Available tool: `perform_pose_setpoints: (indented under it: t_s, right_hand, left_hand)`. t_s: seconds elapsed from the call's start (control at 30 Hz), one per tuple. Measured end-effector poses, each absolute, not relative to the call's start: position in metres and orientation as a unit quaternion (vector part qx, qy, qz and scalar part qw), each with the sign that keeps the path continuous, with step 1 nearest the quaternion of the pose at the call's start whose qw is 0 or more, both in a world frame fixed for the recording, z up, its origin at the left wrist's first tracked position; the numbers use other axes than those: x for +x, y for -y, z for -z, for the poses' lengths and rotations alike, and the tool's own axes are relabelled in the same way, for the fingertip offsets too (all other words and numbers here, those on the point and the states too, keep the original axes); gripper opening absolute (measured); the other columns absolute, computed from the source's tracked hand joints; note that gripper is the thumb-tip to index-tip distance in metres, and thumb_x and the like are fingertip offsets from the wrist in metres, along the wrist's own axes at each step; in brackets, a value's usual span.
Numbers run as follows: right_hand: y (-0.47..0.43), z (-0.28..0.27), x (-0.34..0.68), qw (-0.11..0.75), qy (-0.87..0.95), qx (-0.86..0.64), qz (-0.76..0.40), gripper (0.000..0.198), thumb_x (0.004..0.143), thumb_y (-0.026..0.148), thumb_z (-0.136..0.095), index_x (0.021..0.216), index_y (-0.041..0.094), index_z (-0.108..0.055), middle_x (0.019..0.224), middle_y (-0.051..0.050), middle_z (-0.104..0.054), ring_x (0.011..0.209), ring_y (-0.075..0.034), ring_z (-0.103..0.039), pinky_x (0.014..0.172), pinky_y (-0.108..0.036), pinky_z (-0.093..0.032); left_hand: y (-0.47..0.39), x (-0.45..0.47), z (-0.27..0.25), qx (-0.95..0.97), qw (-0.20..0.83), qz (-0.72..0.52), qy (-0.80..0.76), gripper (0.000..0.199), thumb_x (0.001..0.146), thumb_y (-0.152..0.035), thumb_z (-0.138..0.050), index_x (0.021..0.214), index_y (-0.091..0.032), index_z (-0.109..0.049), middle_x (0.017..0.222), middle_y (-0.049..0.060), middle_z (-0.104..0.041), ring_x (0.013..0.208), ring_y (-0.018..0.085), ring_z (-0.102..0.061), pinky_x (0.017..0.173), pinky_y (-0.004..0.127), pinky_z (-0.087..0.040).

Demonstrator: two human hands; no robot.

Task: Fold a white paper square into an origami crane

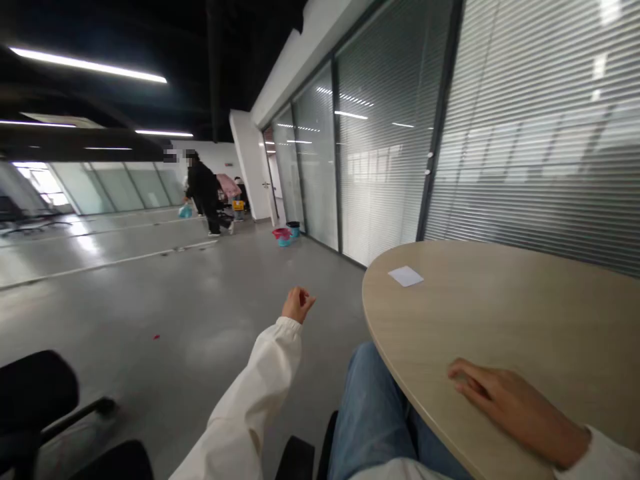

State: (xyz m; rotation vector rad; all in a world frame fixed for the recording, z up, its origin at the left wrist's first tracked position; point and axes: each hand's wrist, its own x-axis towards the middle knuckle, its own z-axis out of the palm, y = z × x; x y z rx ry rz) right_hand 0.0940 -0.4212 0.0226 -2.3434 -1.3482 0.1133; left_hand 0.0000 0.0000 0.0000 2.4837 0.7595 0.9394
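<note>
The right hand is blurred; its palm is hidden, and contact with the table cannot be confirmed. On the left hand, the fingertips are partly hidden; whether they hold anything cannot be determined. The table extends past the right and bottom edges of the view and conceals part of the jeans. Both sleeves are cut off. The left edge cuts the black chair. Square blocks mask part of the walking person. The red scrap is too small to identify.
</note>
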Motion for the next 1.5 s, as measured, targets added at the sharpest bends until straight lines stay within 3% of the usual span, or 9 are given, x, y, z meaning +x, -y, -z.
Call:
perform_pose_setpoints:
  t_s: [0.23,0.4,0.53,0.6,0.67,0.73,0.83,0.97,1.5]
  right_hand:
    - [0.437,-0.035,0.131,0.195,0.385,-0.899,0.079,0.022,0.081,0.033,-0.034,0.08,0.024,-0.054,0.056,0.003,-0.056,0.054,-0.015,-0.053,0.053,-0.024,-0.034]
    - [0.459,-0.034,0.161,0.201,0.286,-0.929,0.121,0.029,0.081,0.036,-0.033,0.083,0.023,-0.058,0.059,0.001,-0.058,0.059,-0.015,-0.055,0.056,-0.024,-0.036]
    - [0.474,-0.028,0.176,0.199,0.217,-0.946,0.138,0.034,0.082,0.033,-0.03,0.086,0.02,-0.062,0.081,-0.004,-0.065,0.078,-0.017,-0.057,0.07,-0.026,-0.039]
    - [0.479,-0.023,0.179,0.189,0.201,-0.95,0.146,0.037,0.084,0.031,-0.027,0.094,0.019,-0.062,0.093,-0.006,-0.064,0.09,-0.017,-0.055,0.08,-0.027,-0.038]
    - [0.481,-0.016,0.182,0.169,0.204,-0.955,0.135,0.041,0.087,0.03,-0.022,0.108,0.019,-0.056,0.109,-0.006,-0.059,0.102,-0.016,-0.05,0.089,-0.026,-0.034]
    - [0.481,-0.007,0.184,0.121,0.171,-0.97,0.126,0.042,0.087,0.031,-0.023,0.123,0.02,-0.043,0.127,-0.006,-0.044,0.117,-0.018,-0.038,0.096,-0.031,-0.026]
    - [0.48,0.006,0.185,0.065,0.098,-0.988,0.097,0.047,0.086,0.044,-0.026,0.131,0.031,-0.025,0.14,-0.002,-0.022,0.126,-0.026,-0.02,0.099,-0.044,-0.018]
    - [0.478,0.013,0.183,0.05,0.088,-0.993,0.058,0.051,0.084,0.054,-0.019,0.131,0.037,-0.02,0.142,0.0,-0.016,0.128,-0.027,-0.011,0.099,-0.049,-0.011]
    - [0.479,0.009,0.182,0.057,0.085,-0.994,0.043,0.052,0.083,0.056,-0.016,0.131,0.037,-0.018,0.142,0.0,-0.014,0.128,-0.026,-0.012,0.099,-0.048,-0.009]
  left_hand:
    - [0.105,0.095,-0.068,0.865,0.249,-0.425,-0.098,0.034,0.073,-0.027,-0.042,0.047,-0.016,-0.022,0.046,-0.006,-0.024,0.048,0.007,-0.025,0.051,0.018,-0.026]
    - [0.192,0.153,-0.083,0.877,0.289,-0.384,0.007,0.033,0.075,-0.029,-0.042,0.048,-0.017,-0.027,0.046,-0.005,-0.028,0.046,0.007,-0.029,0.05,0.019,-0.026]
    - [0.246,0.185,-0.068,0.916,0.26,-0.301,0.057,0.017,0.078,-0.032,-0.04,0.074,-0.019,-0.049,0.056,-0.003,-0.048,0.054,0.011,-0.046,0.057,0.022,-0.034]
    - [0.262,0.194,-0.054,0.934,0.233,-0.248,0.111,0.029,0.081,-0.038,-0.036,0.102,-0.02,-0.047,0.073,0.001,-0.058,0.07,0.014,-0.053,0.067,0.026,-0.038]
    - [0.272,0.199,-0.04,0.944,0.174,-0.225,0.167,0.044,0.081,-0.044,-0.035,0.12,-0.023,-0.037,0.103,0.007,-0.057,0.102,0.019,-0.047,0.087,0.033,-0.033]
    - [0.275,0.201,-0.026,0.956,0.112,-0.204,0.18,0.052,0.08,-0.052,-0.031,0.127,-0.03,-0.029,0.127,0.006,-0.042,0.122,0.025,-0.027,0.098,0.044,-0.018]
    - [0.274,0.203,-0.013,0.975,0.071,-0.129,0.164,0.056,0.079,-0.059,-0.019,0.13,-0.038,-0.02,0.138,0.002,-0.026,0.128,0.029,-0.011,0.099,0.053,-0.007]
    - [0.271,0.206,-0.009,0.983,0.039,-0.053,0.174,0.059,0.077,-0.063,-0.014,0.13,-0.039,-0.022,0.14,0.001,-0.021,0.128,0.031,-0.004,0.097,0.056,-0.002]
    - [0.27,0.212,-0.01,0.981,0.056,-0.024,0.184,0.063,0.073,-0.067,-0.012,0.129,-0.039,-0.025,0.14,0.004,-0.019,0.127,0.032,-0.011,0.096,0.055,-0.008]
